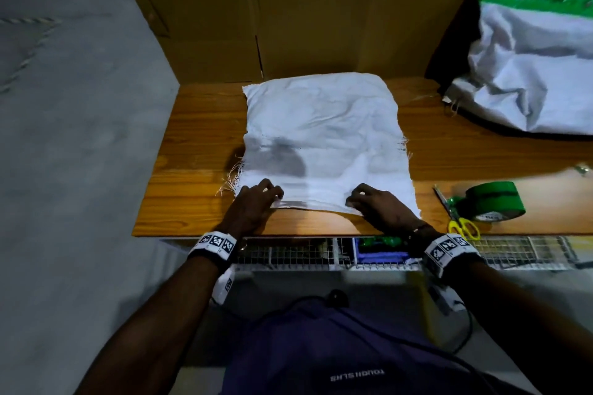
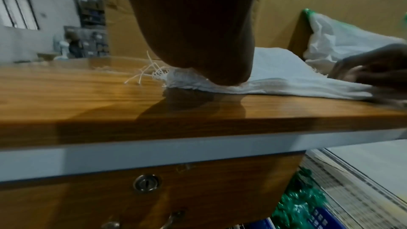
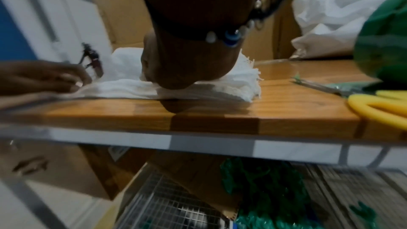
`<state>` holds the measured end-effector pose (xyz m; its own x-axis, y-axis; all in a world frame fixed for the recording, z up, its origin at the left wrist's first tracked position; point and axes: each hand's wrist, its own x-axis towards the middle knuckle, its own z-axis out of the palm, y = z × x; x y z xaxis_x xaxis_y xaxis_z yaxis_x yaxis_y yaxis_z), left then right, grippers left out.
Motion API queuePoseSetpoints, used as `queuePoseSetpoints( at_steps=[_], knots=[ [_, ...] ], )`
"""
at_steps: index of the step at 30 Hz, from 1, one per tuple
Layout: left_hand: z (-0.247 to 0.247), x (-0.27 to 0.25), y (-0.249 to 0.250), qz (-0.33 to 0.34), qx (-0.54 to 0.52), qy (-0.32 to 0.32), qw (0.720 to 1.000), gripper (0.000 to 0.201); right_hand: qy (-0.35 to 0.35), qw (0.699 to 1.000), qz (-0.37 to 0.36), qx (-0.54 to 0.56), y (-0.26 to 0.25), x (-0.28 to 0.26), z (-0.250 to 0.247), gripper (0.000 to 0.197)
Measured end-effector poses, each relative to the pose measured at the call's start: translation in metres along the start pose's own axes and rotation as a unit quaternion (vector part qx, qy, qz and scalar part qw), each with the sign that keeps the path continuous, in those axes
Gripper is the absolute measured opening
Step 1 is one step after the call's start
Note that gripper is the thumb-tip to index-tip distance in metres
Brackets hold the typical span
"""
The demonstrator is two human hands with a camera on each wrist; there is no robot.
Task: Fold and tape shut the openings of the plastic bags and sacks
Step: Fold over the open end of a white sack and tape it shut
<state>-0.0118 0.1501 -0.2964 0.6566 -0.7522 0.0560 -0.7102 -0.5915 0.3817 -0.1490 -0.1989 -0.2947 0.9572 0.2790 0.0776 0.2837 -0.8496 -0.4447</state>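
Note:
A white woven sack [image 1: 321, 125] lies flat on the wooden table [image 1: 199, 144], its frayed open end toward me. My left hand [image 1: 261, 196] pinches the near edge at the left corner, beside the loose threads [image 2: 143, 74]. About a hand's width from the right corner, my right hand [image 1: 365, 199] pinches the same edge with curled fingers. In each wrist view the palm hides its own fingertips. The left wrist view shows the sack [image 2: 275, 69] with the right hand [image 2: 374, 65] on it. In the right wrist view the left hand [image 3: 44, 77] grips the sack's edge [image 3: 123, 83].
A green tape roll [image 1: 494, 202] and yellow-handled scissors [image 1: 462, 224] lie at the right front of the table. A second white sack [image 1: 529, 74] with a green taped top stands at the back right. Cardboard boxes [image 1: 288, 9] close the back. A wire basket [image 1: 288, 253] hangs below the front edge.

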Motion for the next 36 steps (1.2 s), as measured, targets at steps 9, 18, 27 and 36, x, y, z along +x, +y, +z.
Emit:
queuePoseSetpoints(
  at_steps=[9,18,27,36],
  knots=[
    [0.002,0.003,0.005,-0.027,0.048,0.015,0.998,0.018,-0.001,0.999,0.015,0.037,0.006,0.004,0.002,0.028],
    [0.005,0.007,-0.015,0.054,0.019,-0.001,0.998,0.022,0.017,0.997,-0.047,-0.058,0.008,0.005,-0.002,0.028],
    [0.001,0.018,-0.028,0.019,-0.013,-0.025,0.999,0.037,0.013,0.991,0.116,0.067,-0.007,0.017,-0.004,0.031],
    [-0.001,0.018,-0.031,0.081,0.061,0.023,0.995,0.026,0.055,0.989,0.041,-0.134,-0.001,0.015,0.01,0.016]
  ],
)
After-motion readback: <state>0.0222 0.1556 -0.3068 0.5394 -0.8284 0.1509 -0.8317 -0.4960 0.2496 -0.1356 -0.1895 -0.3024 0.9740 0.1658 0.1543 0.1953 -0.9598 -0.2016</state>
